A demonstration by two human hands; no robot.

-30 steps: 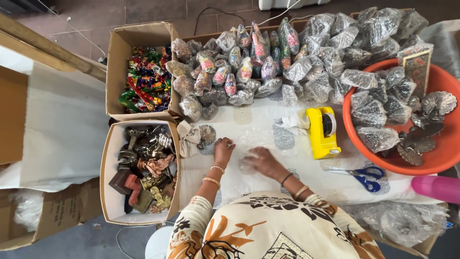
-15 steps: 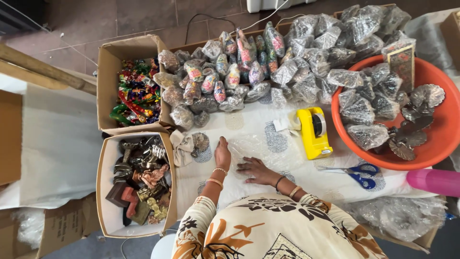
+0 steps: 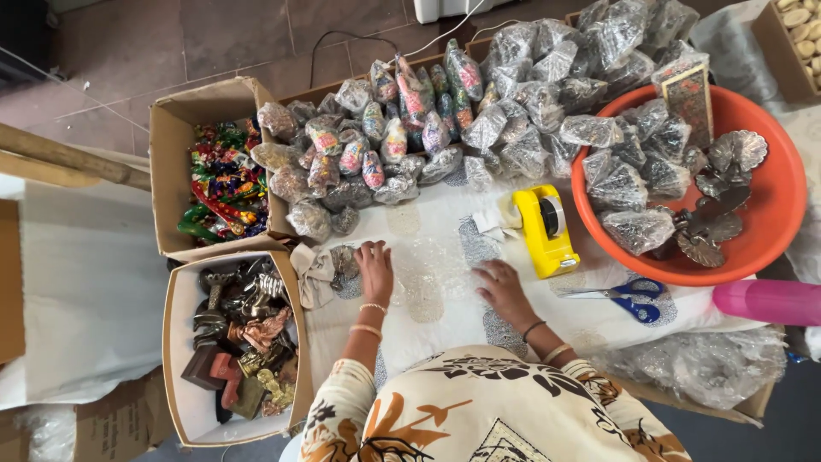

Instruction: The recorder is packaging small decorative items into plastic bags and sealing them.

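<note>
Clear bubble wrap [image 3: 432, 261] now lies flat mid-table, near its front edge; your left hand [image 3: 375, 269] and right hand [image 3: 500, 289], both open-palmed, have spread apart, smoothing it for wrapping.

bubble wrap sheet [image 3: 432, 261] | clear, spread flat | on printed white cloth, between both hands

Tape dispenser [image 3: 545, 231] left of tub [image 3: 782, 201]
</note>
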